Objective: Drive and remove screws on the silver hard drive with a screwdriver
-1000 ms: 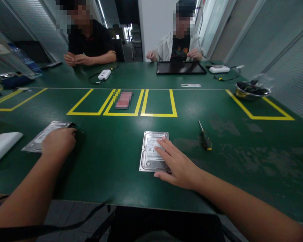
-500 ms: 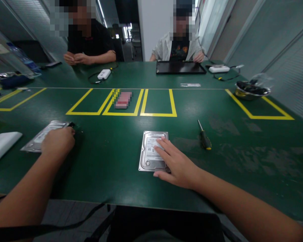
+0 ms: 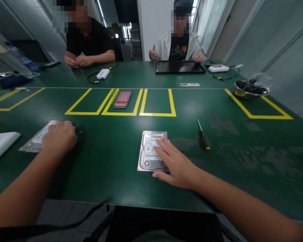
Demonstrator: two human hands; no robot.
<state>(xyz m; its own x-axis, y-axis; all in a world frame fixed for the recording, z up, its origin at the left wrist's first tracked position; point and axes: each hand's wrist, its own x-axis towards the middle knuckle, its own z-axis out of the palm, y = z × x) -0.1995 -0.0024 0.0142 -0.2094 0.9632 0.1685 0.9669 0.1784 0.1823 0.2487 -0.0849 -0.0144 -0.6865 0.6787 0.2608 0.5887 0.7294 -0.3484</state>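
A silver hard drive [image 3: 146, 158] with a white label lies flat on the green table [image 3: 111, 181] in front of me. My right hand [image 3: 175, 159] rests on its right side with the fingers spread. On the left, my left hand [image 3: 60, 136] is at the right end of a second silver drive [image 3: 34, 143], which it partly covers. Its fingers are curled, and whatever they hold is hidden. A screwdriver [image 3: 204, 137] with a black and yellow handle lies right of my right hand.
Yellow tape frames [image 3: 158, 114] cross the table, one around a pink item [image 3: 123, 100]. A white object [image 3: 2, 144] lies far left. A metal bowl [image 3: 249, 94] stands back right. Two people sit opposite, one at a black tray [image 3: 179, 68].
My left hand has shifted slightly right and up, and the dark piece by its fingertips is now mostly covered. My right hand stays on the drive. The right-hand person opposite has raised a hand.
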